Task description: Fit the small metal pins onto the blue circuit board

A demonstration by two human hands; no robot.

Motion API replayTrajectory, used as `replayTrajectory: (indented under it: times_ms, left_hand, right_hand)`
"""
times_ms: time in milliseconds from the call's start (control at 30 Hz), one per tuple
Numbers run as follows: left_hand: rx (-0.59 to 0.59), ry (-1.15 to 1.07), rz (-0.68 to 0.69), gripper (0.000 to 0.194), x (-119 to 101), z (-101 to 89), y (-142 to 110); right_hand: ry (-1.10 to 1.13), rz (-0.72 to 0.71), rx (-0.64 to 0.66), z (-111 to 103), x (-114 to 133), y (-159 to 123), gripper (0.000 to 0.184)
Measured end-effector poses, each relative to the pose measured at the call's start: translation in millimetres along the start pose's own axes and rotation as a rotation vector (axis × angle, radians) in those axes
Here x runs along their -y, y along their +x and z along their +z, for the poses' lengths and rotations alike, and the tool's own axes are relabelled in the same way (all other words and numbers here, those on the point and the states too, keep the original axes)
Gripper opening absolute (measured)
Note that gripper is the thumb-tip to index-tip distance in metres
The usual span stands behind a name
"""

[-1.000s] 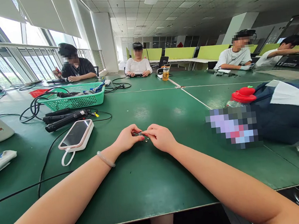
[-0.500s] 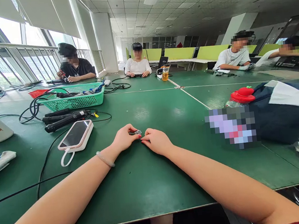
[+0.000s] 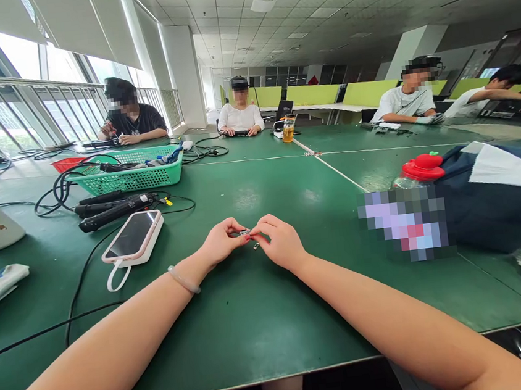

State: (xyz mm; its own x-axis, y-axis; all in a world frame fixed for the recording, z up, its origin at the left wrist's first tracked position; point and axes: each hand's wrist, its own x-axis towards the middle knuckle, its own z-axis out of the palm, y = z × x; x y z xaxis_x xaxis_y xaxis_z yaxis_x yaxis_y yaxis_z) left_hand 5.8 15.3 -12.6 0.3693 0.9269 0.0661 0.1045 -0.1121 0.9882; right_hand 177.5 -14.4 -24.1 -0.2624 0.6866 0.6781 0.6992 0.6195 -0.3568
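Observation:
My left hand (image 3: 223, 242) is closed in a pinch on a small silvery piece (image 3: 244, 232), mostly hidden by the fingers. My right hand (image 3: 280, 241) is also closed, its thumb and forefinger meeting the same piece from the right. Just below the right fingertips shows a tiny pale, shiny bit (image 3: 256, 246); whether it hangs from the piece or is separate I cannot tell. Both hands are close together above the green table (image 3: 238, 340).
Left of my hands lie a phone (image 3: 135, 234) on a white-pink block, black handheld tools (image 3: 115, 210) and cables. Behind them stands a green basket (image 3: 135, 177). On the right are a red-lidded jar (image 3: 423, 167) and a dark bag (image 3: 481, 215). Several people sit around the table.
My right hand has risen slightly and its fingertips now meet the silvery piece. The tiny shiny bit has come into view beneath them. My left hand has barely moved.

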Motion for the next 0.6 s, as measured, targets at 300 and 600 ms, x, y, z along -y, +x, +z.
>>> replayTrajectory:
  times_ms: [300, 600]
  left_hand:
    - [0.051, -0.268, -0.025, 0.029, -6, -1.3, -4]
    - [0.026, -0.290, -0.042, 0.030, -3, -7.6, -3]
  right_hand:
    - [0.062, -0.080, -0.074, -6, 6, 2, 0.018]
    - [0.064, -0.098, -0.112, -36, 15, 17, 0.024]
